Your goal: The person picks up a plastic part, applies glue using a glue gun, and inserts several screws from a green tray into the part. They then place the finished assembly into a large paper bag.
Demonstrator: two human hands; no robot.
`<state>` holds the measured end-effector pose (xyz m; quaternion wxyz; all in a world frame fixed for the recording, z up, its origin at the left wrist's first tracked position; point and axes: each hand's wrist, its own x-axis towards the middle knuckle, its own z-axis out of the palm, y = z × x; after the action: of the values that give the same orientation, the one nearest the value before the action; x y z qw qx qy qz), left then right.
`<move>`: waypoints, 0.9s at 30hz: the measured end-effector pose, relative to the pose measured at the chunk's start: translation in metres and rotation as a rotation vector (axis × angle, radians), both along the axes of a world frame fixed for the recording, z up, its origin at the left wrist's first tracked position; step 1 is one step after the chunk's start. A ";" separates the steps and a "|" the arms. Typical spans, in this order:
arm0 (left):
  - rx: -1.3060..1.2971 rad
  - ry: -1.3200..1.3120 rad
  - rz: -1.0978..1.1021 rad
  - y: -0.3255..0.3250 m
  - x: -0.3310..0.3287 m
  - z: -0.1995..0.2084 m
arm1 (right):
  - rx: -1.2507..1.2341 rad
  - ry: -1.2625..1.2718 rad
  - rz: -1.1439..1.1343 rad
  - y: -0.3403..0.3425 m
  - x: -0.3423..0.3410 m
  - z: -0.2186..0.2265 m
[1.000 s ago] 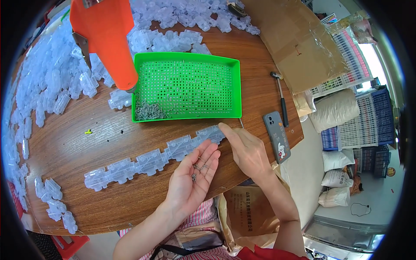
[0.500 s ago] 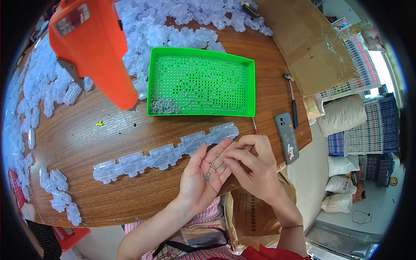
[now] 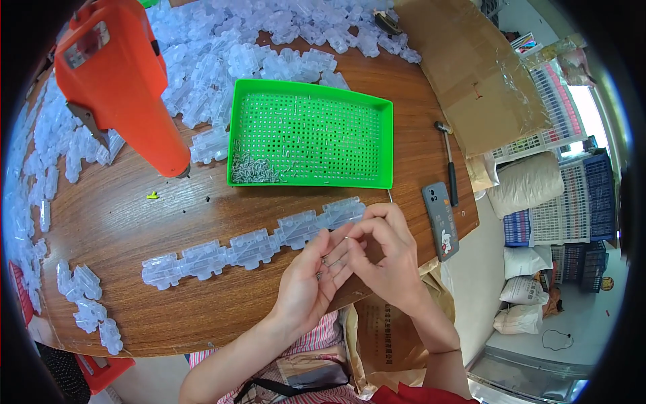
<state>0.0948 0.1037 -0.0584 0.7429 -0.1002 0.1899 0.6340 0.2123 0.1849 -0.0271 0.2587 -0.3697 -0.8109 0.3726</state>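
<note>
My left hand (image 3: 303,283) is cupped, palm up, with several small silver screws (image 3: 323,268) lying in it. Over its fingers, my right hand (image 3: 387,259) pinches a tiny screw (image 3: 347,238) between thumb and forefinger. Just beyond both hands runs a slanting row of clear plastic housings (image 3: 252,246), set end to end on the table. A green perforated basket (image 3: 313,183) stands farther off, with a heap of screws (image 3: 252,170) in its near left corner. An orange electric screwdriver (image 3: 128,101) hangs at the upper left, tip down, touched by neither hand.
Loose clear housings (image 3: 222,60) are piled at the back and left. A few more housings (image 3: 91,313) lie near left. To the right are a phone (image 3: 441,222), a hammer (image 3: 451,165) and a cardboard sheet (image 3: 474,74). A yellow bit (image 3: 153,195) lies left of centre.
My right hand has raised a screw slightly from the left palm, and the left fingers have curled more. The hanging screwdriver has swung left, away from the basket.
</note>
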 end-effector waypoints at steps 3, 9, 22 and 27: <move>-0.064 0.254 0.024 -0.001 -0.002 0.001 | 0.491 -0.216 0.109 0.012 0.003 0.014; -0.033 0.444 -0.060 -0.002 -0.003 -0.015 | 0.674 -0.514 0.286 0.002 0.006 0.025; 0.071 0.385 -0.075 -0.010 0.006 -0.009 | 0.371 -0.229 0.061 -0.016 0.014 0.040; 0.019 0.412 -0.077 -0.010 -0.002 -0.007 | 0.317 -0.149 0.029 -0.004 0.003 0.025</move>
<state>0.0928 0.0934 -0.0653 0.7130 0.0462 0.3355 0.6140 0.2154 0.1813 -0.0019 0.2473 -0.3390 -0.8818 0.2153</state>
